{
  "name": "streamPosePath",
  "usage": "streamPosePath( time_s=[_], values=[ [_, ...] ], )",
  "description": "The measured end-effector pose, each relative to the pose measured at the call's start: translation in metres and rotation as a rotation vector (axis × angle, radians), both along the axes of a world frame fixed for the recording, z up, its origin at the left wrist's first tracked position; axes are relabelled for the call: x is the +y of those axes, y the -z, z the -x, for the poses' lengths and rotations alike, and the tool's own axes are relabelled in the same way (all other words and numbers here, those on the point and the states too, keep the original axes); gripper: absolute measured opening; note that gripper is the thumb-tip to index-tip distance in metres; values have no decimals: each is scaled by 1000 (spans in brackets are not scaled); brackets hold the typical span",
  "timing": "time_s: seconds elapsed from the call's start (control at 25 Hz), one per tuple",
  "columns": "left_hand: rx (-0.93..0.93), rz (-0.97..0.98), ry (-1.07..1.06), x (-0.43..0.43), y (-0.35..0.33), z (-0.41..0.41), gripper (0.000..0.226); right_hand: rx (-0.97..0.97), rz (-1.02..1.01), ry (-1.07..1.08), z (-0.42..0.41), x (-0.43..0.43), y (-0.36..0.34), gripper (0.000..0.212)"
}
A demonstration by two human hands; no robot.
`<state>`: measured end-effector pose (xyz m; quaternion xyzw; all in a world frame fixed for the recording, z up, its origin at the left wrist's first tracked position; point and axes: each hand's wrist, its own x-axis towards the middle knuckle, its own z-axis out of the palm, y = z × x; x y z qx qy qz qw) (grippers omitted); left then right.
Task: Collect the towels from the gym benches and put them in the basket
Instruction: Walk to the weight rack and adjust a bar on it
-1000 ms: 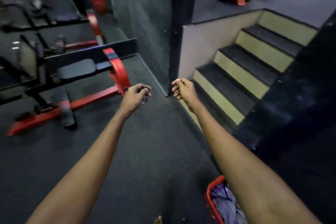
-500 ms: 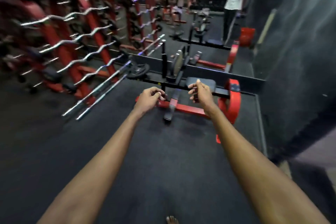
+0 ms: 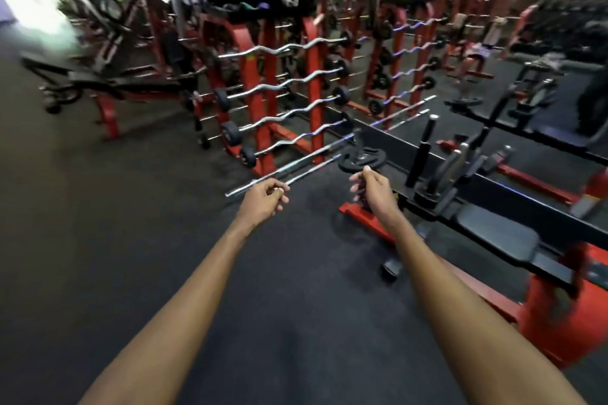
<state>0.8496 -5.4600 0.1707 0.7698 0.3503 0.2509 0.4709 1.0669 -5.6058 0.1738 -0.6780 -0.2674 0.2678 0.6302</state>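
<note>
My left hand (image 3: 263, 199) and my right hand (image 3: 371, 191) reach forward over the dark floor, fingers loosely curled, holding nothing. To the right of my right arm stands a bench with a black pad (image 3: 500, 237) on a red frame, and no towel lies on it. Far at the back right, a pale cloth (image 3: 482, 51) lies on a red bench, too blurred to identify. Another pale patch (image 3: 552, 59) sits on a machine beside it. The basket is out of view.
A red rack of curl bars (image 3: 286, 92) stands straight ahead, with long barbells (image 3: 296, 171) and a black weight plate (image 3: 362, 158) at its foot. A black adjustable bench (image 3: 98, 82) is at the left. Dark floor (image 3: 115, 240) stretches to the left and front.
The view swung left from the stairs and the red basket to the bar racks; the basket left the frame. Both hands stayed raised, loosely curled and holding nothing.
</note>
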Motion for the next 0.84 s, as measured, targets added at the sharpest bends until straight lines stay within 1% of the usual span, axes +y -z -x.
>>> streamPosePath(
  time_s=[0.2, 0.4, 0.48, 0.64, 0.72, 0.84],
  values=[
    [19, 36, -136, 84, 18, 23, 20, 27, 3, -123, -1, 119, 30, 46],
    [-4, 31, -238, 203, 7, 24, 23, -64, 26, -211, -5, 248, 14, 46],
    [-19, 29, -260, 246, -3, 23, 23, -62, 6, -241, -9, 297, 4, 46],
    [-31, -4, -287, 338, -23, 23, 21, -49, -29, -230, -20, 393, -15, 46],
    [-26, -4, -314, 378, -23, 21, 21, -48, -11, -248, -23, 436, -12, 46],
    [-12, 11, -332, 432, -15, 15, 19, -29, -39, -279, -29, 499, -6, 46]
  ],
)
